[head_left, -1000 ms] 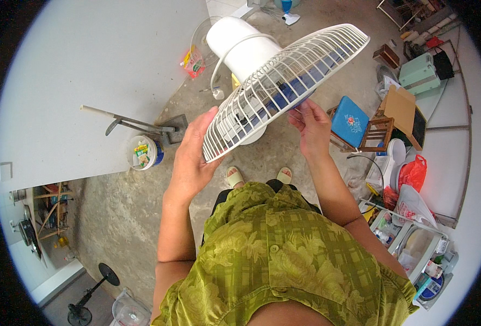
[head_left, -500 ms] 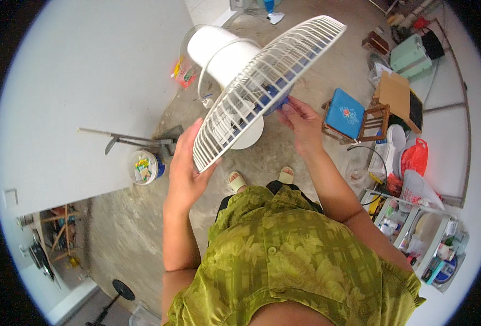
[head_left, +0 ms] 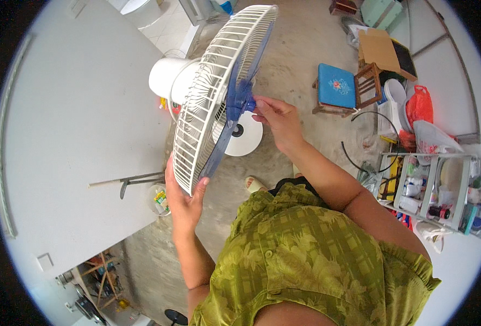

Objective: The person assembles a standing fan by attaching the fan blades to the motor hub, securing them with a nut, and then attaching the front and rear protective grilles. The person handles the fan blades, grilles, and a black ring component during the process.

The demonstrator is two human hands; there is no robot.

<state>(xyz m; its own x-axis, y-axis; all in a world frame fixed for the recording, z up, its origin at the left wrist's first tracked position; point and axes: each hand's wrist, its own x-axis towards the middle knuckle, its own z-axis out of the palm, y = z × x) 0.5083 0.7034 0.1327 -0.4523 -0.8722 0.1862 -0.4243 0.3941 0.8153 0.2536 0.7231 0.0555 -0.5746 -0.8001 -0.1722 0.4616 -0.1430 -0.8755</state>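
Observation:
A standing fan tilts in front of me, with a white wire guard (head_left: 210,73), blue blades (head_left: 217,149) and a white motor housing (head_left: 164,79). Its round white base (head_left: 250,140) rests on the floor below. My left hand (head_left: 185,211) grips the lower rim of the guard, thumb on the near side close to a blade tip. At the centre of the blades, the fingers of my right hand (head_left: 282,123) pinch the small blue hub knob (head_left: 250,104). No front guard covers the blades.
A wooden chair with a blue seat (head_left: 335,87) stands to the right, near a cardboard box (head_left: 376,49). Farther along is a storage rack (head_left: 430,182) filled with bottles. On the left are a white wall (head_left: 83,125) and a bucket (head_left: 159,199) beside it.
The fan head has shifted left in view and turned, so its blue blades show more. Both hands remain on it. The view has swung, moving the chair and rack within it.

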